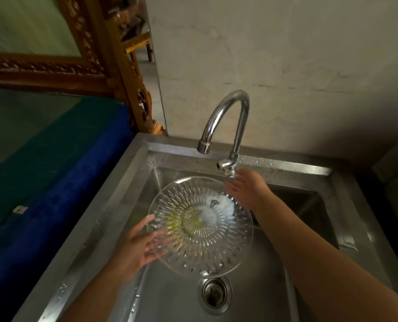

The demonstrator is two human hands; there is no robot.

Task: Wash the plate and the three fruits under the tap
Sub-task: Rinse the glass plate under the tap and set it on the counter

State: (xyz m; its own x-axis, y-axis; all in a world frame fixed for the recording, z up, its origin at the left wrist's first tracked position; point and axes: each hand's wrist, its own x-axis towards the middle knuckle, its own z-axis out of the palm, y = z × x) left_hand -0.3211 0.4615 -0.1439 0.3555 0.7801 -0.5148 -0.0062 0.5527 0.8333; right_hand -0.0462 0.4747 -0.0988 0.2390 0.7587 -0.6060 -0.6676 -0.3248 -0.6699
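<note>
Steel walls of a sink (133, 182) fill the lower frame, and at its centre a clear cut-glass plate (200, 225) is held tilted above the basin, over the drain (215, 294). Left hand (136, 248) supports its lower-left rim with fingers (156, 237) spread flat beneath the glass, seen through it. Right hand (245, 190), fingers straight and together, touches the upper-right rim, just below the base of the curved tap (228, 126).
</note>
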